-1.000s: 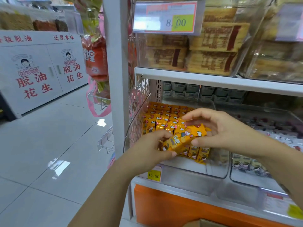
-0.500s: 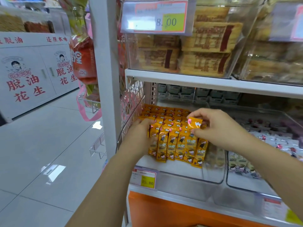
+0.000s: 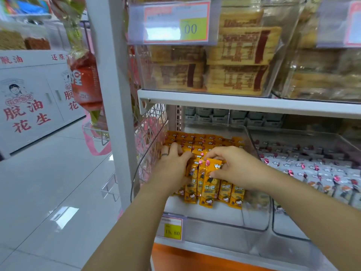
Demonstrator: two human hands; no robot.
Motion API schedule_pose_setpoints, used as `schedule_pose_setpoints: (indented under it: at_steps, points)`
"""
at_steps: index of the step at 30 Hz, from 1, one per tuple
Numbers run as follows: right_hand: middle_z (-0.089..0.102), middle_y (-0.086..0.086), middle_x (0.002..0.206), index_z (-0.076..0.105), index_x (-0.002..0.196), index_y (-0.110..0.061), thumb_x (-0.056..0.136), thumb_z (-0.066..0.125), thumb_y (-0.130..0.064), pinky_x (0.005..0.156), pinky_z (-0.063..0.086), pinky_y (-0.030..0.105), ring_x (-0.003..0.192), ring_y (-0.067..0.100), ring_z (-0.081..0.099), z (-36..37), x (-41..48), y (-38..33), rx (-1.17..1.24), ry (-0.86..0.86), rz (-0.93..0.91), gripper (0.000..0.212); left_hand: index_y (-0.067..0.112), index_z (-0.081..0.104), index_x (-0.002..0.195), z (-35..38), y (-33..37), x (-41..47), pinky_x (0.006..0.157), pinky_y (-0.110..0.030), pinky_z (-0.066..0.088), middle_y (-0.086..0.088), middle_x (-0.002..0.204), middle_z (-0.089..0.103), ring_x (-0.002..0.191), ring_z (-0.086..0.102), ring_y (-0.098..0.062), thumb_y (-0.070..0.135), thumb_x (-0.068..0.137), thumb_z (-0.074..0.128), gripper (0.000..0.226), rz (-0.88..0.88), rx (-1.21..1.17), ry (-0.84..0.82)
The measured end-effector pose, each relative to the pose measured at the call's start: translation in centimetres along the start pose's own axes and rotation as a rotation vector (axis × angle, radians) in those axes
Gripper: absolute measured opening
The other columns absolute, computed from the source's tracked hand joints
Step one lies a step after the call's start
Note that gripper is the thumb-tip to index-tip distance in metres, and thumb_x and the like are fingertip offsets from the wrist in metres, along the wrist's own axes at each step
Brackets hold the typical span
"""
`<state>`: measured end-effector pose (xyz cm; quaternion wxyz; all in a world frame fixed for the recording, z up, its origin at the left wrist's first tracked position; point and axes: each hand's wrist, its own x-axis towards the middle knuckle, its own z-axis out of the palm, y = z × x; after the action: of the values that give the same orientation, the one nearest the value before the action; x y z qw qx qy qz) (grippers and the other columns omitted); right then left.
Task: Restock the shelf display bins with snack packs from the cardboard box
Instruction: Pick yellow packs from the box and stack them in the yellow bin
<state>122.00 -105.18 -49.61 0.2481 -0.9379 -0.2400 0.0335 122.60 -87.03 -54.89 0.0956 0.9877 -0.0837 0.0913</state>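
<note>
A clear plastic display bin on the lower shelf holds rows of orange snack packs. Both my hands are inside it, at the front row of packs. My right hand pinches one orange snack pack near its top end, with the pack standing slightly out from the row. My left hand lies over the left end of the front row, its fingers spread on the packs there. The cardboard box is out of view.
To the right stands a second clear bin of grey packs. The shelf above carries clear bins of brown packs and a price tag. A white upright post and hanging snack bags stand left; tiled aisle floor beyond.
The camera has moved closer to the bin. My right hand has brought the single orange pack down onto the front row, and my left hand has shifted onto the row's left end.
</note>
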Motion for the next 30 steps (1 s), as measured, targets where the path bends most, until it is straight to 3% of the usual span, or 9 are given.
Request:
schedule_pose_setpoints:
  at_steps: [6,11,15,18,21,26,30]
  points:
    - [0.053,-0.007,0.133,0.056,0.124,-0.03,0.087,0.069,-0.021,0.057,0.033,0.008,0.067,-0.008,0.042,1.1,0.6,0.6,0.027,-0.01,0.017,0.041,0.029,0.044,0.125,-0.4,-0.1,0.0,0.086,-0.03,0.036,0.007,0.131,0.036,0.126,0.024,-0.023,0.031,0.079,0.074,0.055,0.009,-0.05,-0.05]
    - [0.056,-0.008,0.127,0.058,0.118,-0.032,0.086,0.069,-0.022,0.054,0.035,0.01,0.068,-0.009,0.046,1.3,1.0,0.2,0.062,-0.014,0.006,0.035,0.028,0.041,0.108,-0.7,-0.8,-0.2,0.078,-0.029,0.034,0.008,0.113,0.05,0.123,0.03,-0.022,0.026,0.079,0.074,0.043,-0.044,-0.132,-0.048]
    - [0.055,-0.013,0.121,0.058,0.117,-0.032,0.087,0.067,-0.019,0.051,0.037,0.006,0.068,-0.007,0.047,1.1,1.6,-0.4,0.081,0.054,-0.01,0.033,0.027,0.044,0.132,-0.9,-1.0,-0.2,0.091,-0.033,0.037,0.006,0.13,0.049,0.127,0.029,-0.024,0.029,0.085,0.069,0.053,-0.004,-0.019,-0.082]
    - [0.057,-0.013,0.122,0.058,0.118,-0.031,0.087,0.067,-0.019,0.059,0.036,0.007,0.071,-0.006,0.048,1.2,2.0,-0.7,0.101,0.048,-0.032,0.034,0.022,0.044,0.135,-1.0,-1.0,-0.1,0.096,-0.035,0.036,0.004,0.132,0.046,0.128,0.028,-0.028,0.029,0.088,0.066,0.053,-0.008,0.049,-0.114]
    - [0.057,-0.012,0.124,0.059,0.117,-0.031,0.088,0.067,-0.018,0.072,0.048,0.017,0.085,0.002,0.057,1.1,2.2,-1.1,0.125,0.047,-0.042,0.033,0.017,0.044,0.134,-1.3,-1.1,0.1,0.1,-0.035,0.035,-0.001,0.133,0.045,0.129,0.029,-0.031,0.025,0.09,0.063,0.049,-0.03,0.116,-0.137]
    - [0.05,-0.017,0.113,0.058,0.122,-0.028,0.09,0.064,-0.017,0.06,0.031,0.006,0.093,-0.001,0.042,1.1,2.6,-1.6,0.005,0.043,-0.066,0.035,0.016,0.042,0.136,-1.3,-1.1,0.0,0.1,-0.037,0.037,-0.003,0.131,0.043,0.131,0.028,-0.034,0.022,0.092,0.061,0.048,-0.053,0.155,-0.161]
    - [0.054,-0.008,0.132,0.058,0.122,-0.028,0.089,0.065,-0.018,0.08,0.037,0.02,0.109,0.009,0.051,1.3,2.7,-1.4,-0.016,0.058,-0.043,0.035,0.018,0.043,0.137,-1.2,-1.1,0.1,0.096,-0.039,0.041,-0.004,0.131,0.042,0.129,0.029,-0.034,0.019,0.093,0.061,0.048,-0.064,0.16,-0.161]
